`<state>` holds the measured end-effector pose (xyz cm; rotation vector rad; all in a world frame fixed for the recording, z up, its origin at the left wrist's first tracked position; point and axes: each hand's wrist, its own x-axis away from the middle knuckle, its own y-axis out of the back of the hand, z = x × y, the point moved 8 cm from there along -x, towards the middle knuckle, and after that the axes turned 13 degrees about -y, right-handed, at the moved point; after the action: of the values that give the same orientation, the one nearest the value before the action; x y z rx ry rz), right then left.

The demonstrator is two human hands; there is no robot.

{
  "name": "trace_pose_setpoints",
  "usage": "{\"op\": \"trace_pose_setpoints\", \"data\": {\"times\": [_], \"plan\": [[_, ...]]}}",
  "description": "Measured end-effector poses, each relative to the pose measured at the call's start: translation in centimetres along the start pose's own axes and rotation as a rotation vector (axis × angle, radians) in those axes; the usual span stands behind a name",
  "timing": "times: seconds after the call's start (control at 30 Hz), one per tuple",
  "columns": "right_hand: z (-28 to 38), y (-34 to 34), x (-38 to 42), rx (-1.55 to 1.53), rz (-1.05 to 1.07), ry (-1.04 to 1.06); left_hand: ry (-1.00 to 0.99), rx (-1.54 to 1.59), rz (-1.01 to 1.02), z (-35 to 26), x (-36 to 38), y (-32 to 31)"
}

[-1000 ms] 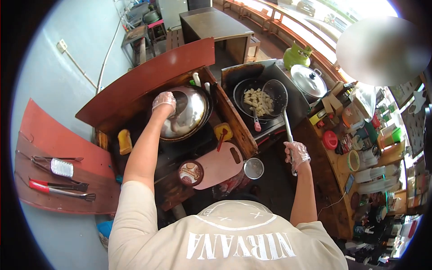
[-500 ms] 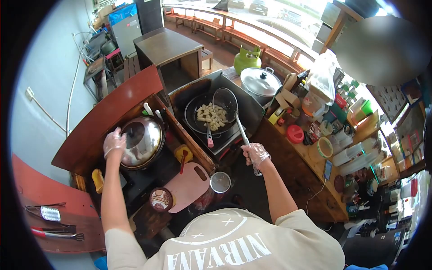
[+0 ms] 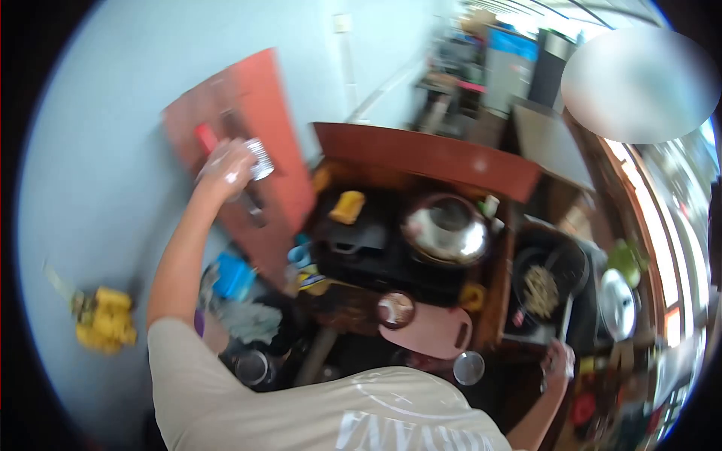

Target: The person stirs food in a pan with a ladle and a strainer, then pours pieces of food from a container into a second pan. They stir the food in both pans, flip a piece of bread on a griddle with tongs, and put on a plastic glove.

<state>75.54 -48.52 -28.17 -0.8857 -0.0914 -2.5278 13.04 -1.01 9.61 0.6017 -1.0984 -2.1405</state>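
Note:
My left hand (image 3: 227,167), in a clear plastic glove, is at the upright red board on the left. It covers the middle of a red-handled utensil (image 3: 204,137), right beside a ridged metal tool (image 3: 260,159). Blur hides whether its fingers have closed on either one. At the lower right, my gloved right hand (image 3: 556,364) is closed around the handle of a long-handled strainer (image 3: 568,267). The strainer's head lies over the right side of a dark wok with pale food pieces (image 3: 540,290). A domed steel lid (image 3: 445,228) covers another pan on the stove.
The red board (image 3: 274,113) stands against the wall. A yellow sponge-like item (image 3: 347,207), a pink cutting board (image 3: 429,331), a round tub (image 3: 395,309) and a small sieve (image 3: 468,367) are in front. A lidded pot (image 3: 617,304) and green gas cylinder (image 3: 623,263) stand right.
My view has swung to the left. My left hand has left the domed lid and reached the utensils on the red board. My right hand keeps the strainer by the wok.

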Motion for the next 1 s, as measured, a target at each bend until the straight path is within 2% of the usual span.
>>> {"op": "trace_pose_setpoints", "data": {"times": [0.1, 0.13, 0.2, 0.27, 0.3, 0.33, 0.4, 0.47, 0.53, 0.6, 0.67, 0.77, 0.8, 0.83, 0.87, 0.93, 1.0], "plan": [[0.6, -0.6, 0.6, 0.138, 0.002, -0.007, 0.049, -0.069, 0.111, 5.4, 2.5, -0.1], [0.5, -0.8, 1.1, 0.127, 0.021, -0.011, 0.000, -0.150, 0.143, 6.3, 2.7, 0.0], [0.1, -0.9, 0.9, 0.114, 0.043, -0.019, -0.050, -0.234, 0.180, 7.1, 2.7, 0.2], [0.1, -0.9, 1.3, 0.103, -0.007, 0.001, -0.153, -0.325, 0.123, 6.9, 2.2, 0.1], [0.1, -0.9, 1.7, 0.103, -0.008, 0.000, -0.229, -0.339, 0.031, 6.4, 2.0, 0.0], [0.3, -1.6, 2.9, 0.099, -0.017, -0.032, -0.230, -0.341, 0.029, 6.9, 1.4, -1.2], [0.2, -1.7, 3.4, 0.086, -0.030, -0.059, -0.281, -0.468, 0.189, 7.7, -0.3, -5.4], [-0.4, -0.9, 2.5, 0.082, -0.025, -0.054, -0.263, -0.543, 0.196, 8.0, -1.2, -6.0], [-0.9, -0.2, 2.1, 0.071, -0.034, -0.035, -0.254, -0.475, 0.180, 8.6, -1.6, -5.5], [-1.5, 0.1, 1.8, 0.070, -0.044, -0.026, -0.250, -0.516, 0.168, 8.3, -1.9, -3.3], [-2.1, 0.8, 1.7, 0.036, -0.090, -0.019, -0.271, -0.530, 0.051, 8.1, -2.0, -1.3], [-2.5, 0.4, 2.6, 0.033, -0.091, -0.059, -0.286, -0.507, 0.093, 6.7, -2.6, 0.5], [-2.4, 0.4, 3.3, 0.041, -0.112, -0.065, -0.284, -0.469, 0.143, 6.0, -2.8, 0.3], [-2.3, -0.1, 4.1, 0.029, -0.105, -0.078, -0.323, -0.585, 0.073, 4.7, -2.7, 0.4], [-2.2, -0.6, 4.5, 0.015, -0.097, -0.089, -0.342, -0.569, 0.065, 2.9, -2.6, 0.5], [-2.3, -0.5, 4.5, -0.033, -0.118, -0.093, -0.269, -0.467, 0.252, -0.2, -1.7, -0.5], [-2.0, -1.1, 5.6, -0.043, -0.135, -0.099, -0.266, -0.413, 0.198, -3.1, -0.7, -2.7]]}}
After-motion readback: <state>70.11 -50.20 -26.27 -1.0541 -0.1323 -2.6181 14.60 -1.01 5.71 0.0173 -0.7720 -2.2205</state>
